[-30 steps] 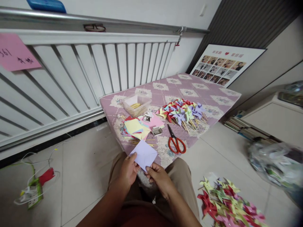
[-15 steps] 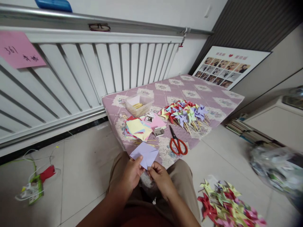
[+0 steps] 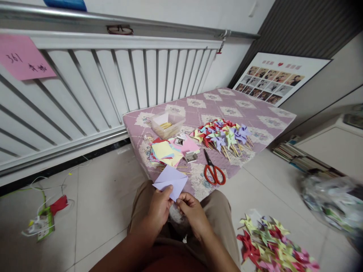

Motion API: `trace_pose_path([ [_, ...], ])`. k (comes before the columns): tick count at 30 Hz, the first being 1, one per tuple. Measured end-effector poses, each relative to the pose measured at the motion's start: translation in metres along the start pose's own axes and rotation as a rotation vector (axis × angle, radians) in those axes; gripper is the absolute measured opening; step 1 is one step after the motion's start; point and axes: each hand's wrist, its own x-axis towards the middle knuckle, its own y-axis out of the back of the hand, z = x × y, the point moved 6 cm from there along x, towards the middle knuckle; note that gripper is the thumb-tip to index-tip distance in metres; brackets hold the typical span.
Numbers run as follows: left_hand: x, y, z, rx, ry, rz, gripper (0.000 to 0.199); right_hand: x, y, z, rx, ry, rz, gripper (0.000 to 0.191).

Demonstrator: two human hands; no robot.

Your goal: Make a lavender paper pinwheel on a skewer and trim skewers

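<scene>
- Here, in the head view, my left hand (image 3: 160, 207) clamps the purple paper (image 3: 174, 178), thumb on top, over the tabletop's (image 3: 204, 107) near edge.
- My right hand (image 3: 193, 211) pinches its nearest corner.
- Red-handled scissors (image 3: 210, 163) lie just beyond, nearer the tabletop's right edge.
- Stacked sheets (image 3: 164, 150) lie by the left edge, pinwheels (image 3: 219, 141) toward the right.

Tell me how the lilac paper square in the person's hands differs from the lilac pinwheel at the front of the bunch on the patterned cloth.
The lilac square is mostly flat, with slits; the lilac pinwheel is folded into pointed blades.
The square is in the left hand, with the right hand at its near corner; the pinwheel lies untouched on the cloth.
Both are similarly colored paper.
</scene>
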Motion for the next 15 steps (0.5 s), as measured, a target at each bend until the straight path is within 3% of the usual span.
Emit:
trace_pose_path([
  [10, -0.0009, -0.0015, -0.0027, 0.016, -0.080, 0.004, 0.028, -0.0027, -0.0064, -0.0001, 0.004, 0.048, -0.011, 0.022],
  [15, -0.0048, -0.0025, 0.0021, 0.018, -0.079, 0.016, 0.024, -0.0022, -0.0041, 0.0020, 0.032, -0.006, -0.034, 0.025],
])
